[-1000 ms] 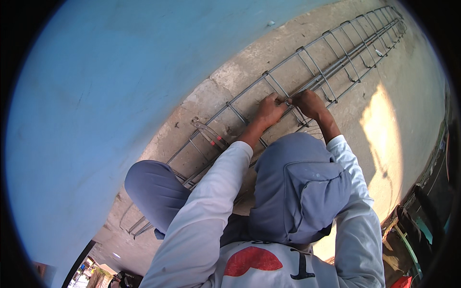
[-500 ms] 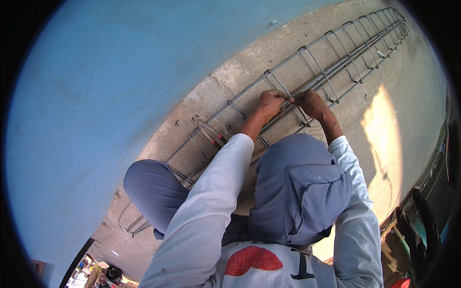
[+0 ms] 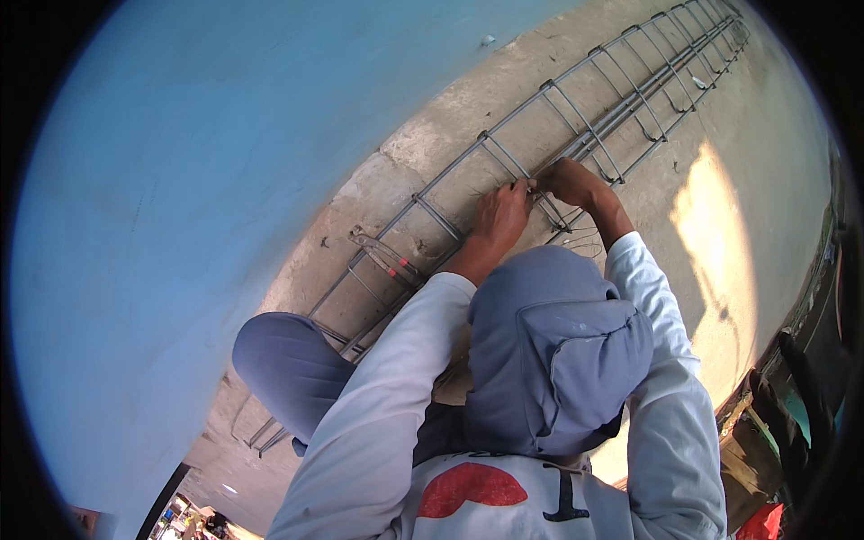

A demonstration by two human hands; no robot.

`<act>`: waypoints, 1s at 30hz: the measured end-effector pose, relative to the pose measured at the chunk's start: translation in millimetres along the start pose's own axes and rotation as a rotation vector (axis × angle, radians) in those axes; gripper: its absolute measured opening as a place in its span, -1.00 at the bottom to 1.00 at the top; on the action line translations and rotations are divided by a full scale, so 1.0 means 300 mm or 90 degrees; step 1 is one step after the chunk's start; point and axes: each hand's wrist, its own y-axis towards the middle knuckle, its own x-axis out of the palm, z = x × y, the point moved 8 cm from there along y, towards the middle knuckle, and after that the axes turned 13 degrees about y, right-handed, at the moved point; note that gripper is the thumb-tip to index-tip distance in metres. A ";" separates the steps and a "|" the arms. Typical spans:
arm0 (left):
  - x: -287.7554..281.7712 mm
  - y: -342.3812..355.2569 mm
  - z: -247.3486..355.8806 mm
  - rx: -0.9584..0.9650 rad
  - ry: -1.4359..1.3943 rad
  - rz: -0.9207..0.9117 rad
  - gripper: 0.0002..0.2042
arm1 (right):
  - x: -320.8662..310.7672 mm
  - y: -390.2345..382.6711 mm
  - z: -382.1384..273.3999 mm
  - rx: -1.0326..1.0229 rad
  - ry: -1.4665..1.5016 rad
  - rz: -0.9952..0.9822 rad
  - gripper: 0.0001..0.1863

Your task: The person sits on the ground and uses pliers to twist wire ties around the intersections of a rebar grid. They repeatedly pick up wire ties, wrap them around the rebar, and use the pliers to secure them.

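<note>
A long steel rebar cage (image 3: 450, 171) with square stirrups runs from lower left to upper right beneath my hands. At a stirrup by its middle bars, my left hand (image 3: 504, 216) is closed, thumb and finger pinched together. My right hand (image 3: 571, 183) meets it fingertip to fingertip, also closed in a pinch. What the fingertips hold is too small to make out. Thin loose wires (image 3: 587, 241) curl beside my right wrist. Pincers (image 3: 385, 255) with red-marked handles lie across the cage, left of my left forearm.
A blue wall (image 3: 198, 162) rises at the left beside the concrete floor (image 3: 423, 135). My bent knees (image 3: 558, 315) straddle the cage's near part. Sunlight falls on the floor (image 3: 715, 243) at right. Dark objects and a red item (image 3: 760, 522) sit at lower right.
My left hand has turned, its fingers now pointing more upward, and sits slightly lower against the bars. My right hand stays at the same stirrup. The whole view has shifted slightly.
</note>
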 end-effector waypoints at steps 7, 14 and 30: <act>0.003 -0.028 0.061 0.061 0.130 0.121 -0.79 | -0.030 -0.048 0.020 0.083 -0.010 -0.027 -0.54; -0.056 -0.018 0.048 0.028 0.076 0.236 -0.89 | -0.063 -0.079 0.026 0.219 0.210 -0.073 -0.65; 0.237 0.134 0.028 -0.217 -0.146 -0.145 -0.72 | 0.006 0.165 0.070 0.080 0.097 -0.047 -0.75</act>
